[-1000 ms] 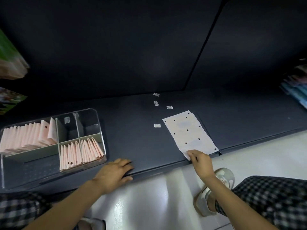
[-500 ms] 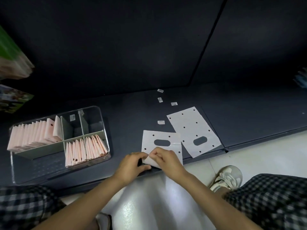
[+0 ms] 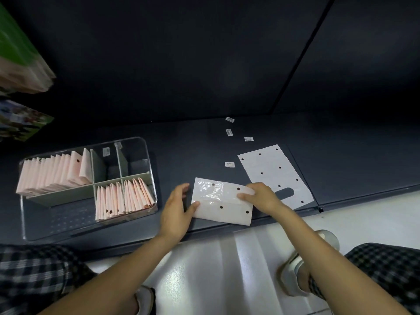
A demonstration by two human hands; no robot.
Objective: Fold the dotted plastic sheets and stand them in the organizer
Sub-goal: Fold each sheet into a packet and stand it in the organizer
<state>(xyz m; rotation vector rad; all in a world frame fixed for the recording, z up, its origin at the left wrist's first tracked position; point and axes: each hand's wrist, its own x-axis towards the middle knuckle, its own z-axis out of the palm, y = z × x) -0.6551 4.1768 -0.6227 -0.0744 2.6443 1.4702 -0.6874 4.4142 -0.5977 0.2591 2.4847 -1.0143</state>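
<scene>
Sheet [image 3: 223, 202] lies folded over on the dark worktop [image 3: 195, 151], near its front edge, right in front of you. It is pale, almost white, with a faint pink cast, and dark round dots show through it: two on the upper flap, two on the lower layer. The upper flap is glossy and wrinkled, catching the light, and its edge runs across the middle of the sheet. Your left hand [image 3: 176, 212] rests at the sheet's left edge, thumb pressing the corner flat, fingers straight on the worktop beside it. Your right hand [image 3: 261, 196] holds the right end of the flap, thumb on top and fingers curled at its edge.

Just right of that hand lies a second sheet [image 3: 272, 173], flat and unfolded, tilted, dotted all over, with an oval handle slot partly hidden behind your right wrist.

Left of you stands the clear organizer [image 3: 141, 146], well apart from the sheet. Its rear left compartment holds a packed row of folded pink sheets [image 3: 54, 173] standing upright; its front right compartment holds a shorter row [image 3: 123, 198], leaning. Four small white labels [image 3: 229, 164] are scattered on the worktop behind the sheets.
</scene>
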